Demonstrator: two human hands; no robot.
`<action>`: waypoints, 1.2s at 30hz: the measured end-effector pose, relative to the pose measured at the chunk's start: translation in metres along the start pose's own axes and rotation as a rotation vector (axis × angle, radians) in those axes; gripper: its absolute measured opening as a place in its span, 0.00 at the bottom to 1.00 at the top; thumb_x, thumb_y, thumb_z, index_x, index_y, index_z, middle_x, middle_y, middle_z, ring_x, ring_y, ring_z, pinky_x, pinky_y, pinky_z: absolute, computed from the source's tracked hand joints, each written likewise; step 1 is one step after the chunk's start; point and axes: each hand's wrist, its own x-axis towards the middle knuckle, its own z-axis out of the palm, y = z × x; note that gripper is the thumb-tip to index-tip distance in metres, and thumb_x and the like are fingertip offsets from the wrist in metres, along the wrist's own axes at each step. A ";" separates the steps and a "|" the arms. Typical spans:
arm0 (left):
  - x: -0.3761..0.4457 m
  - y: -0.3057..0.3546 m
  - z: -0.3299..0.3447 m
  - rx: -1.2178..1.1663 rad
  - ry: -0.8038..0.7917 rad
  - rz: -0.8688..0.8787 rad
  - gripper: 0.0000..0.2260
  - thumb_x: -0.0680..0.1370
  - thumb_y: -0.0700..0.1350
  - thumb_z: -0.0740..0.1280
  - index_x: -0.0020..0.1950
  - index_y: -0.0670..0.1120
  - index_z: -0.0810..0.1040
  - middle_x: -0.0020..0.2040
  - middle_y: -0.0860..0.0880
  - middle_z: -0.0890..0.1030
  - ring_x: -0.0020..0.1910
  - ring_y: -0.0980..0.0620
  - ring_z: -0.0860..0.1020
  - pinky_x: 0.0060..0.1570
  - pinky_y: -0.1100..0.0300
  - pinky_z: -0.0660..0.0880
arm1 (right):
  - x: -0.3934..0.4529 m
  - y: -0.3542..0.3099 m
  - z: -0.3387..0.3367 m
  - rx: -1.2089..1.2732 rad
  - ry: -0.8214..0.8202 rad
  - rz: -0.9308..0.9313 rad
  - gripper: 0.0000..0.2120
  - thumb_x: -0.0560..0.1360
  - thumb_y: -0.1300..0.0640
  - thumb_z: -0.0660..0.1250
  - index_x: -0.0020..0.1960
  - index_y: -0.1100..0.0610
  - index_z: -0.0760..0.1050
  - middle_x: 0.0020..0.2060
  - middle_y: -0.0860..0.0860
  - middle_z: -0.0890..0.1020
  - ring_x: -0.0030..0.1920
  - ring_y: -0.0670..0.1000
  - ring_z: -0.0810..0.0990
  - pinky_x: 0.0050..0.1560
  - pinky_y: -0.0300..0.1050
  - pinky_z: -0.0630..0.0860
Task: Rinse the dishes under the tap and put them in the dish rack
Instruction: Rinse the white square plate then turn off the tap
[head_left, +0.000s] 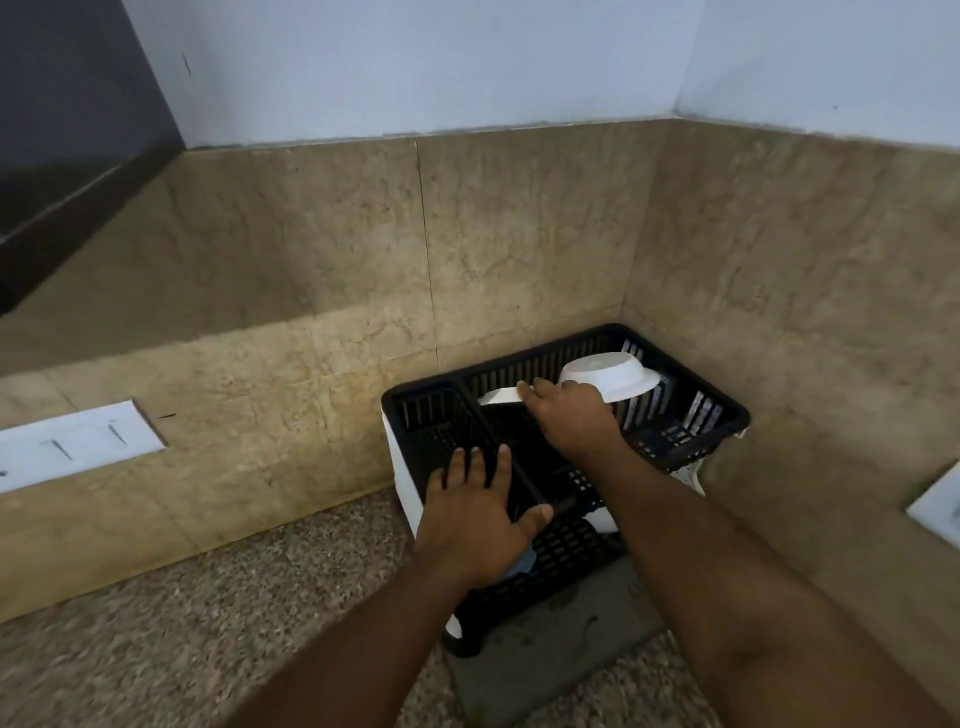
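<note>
Left hand (475, 514) flat, fingers straight, pressing the near-left rim of the black dish rack (691, 410) in the counter's far-right corner; right hand (569, 418) grips a white plate (501, 397) inside the rack; white bowl (610, 375) upturned just beyond, far right.

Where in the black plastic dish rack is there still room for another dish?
The narrow left compartment looks free beyond the left hand. The far right corner is crowded: an upturned white bowl and the white plate in the right hand.
</note>
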 end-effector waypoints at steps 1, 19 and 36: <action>0.000 0.000 0.000 -0.001 -0.002 0.002 0.42 0.77 0.75 0.41 0.84 0.52 0.41 0.85 0.42 0.50 0.83 0.41 0.47 0.79 0.42 0.49 | 0.001 0.000 0.002 0.015 -0.023 -0.006 0.27 0.75 0.56 0.66 0.74 0.58 0.70 0.61 0.58 0.80 0.43 0.62 0.82 0.36 0.49 0.74; -0.006 0.007 -0.010 -0.037 0.057 -0.020 0.39 0.79 0.73 0.47 0.85 0.51 0.51 0.83 0.43 0.59 0.81 0.41 0.57 0.77 0.41 0.56 | -0.076 -0.005 -0.022 0.527 0.029 0.219 0.27 0.81 0.58 0.61 0.79 0.51 0.63 0.77 0.54 0.68 0.77 0.56 0.65 0.71 0.56 0.70; -0.274 0.289 -0.010 -0.528 0.025 0.677 0.21 0.84 0.56 0.62 0.68 0.43 0.81 0.63 0.43 0.83 0.63 0.43 0.80 0.63 0.55 0.73 | -0.589 -0.026 -0.186 0.523 0.231 0.973 0.26 0.78 0.37 0.56 0.69 0.48 0.77 0.61 0.51 0.84 0.60 0.55 0.82 0.59 0.50 0.79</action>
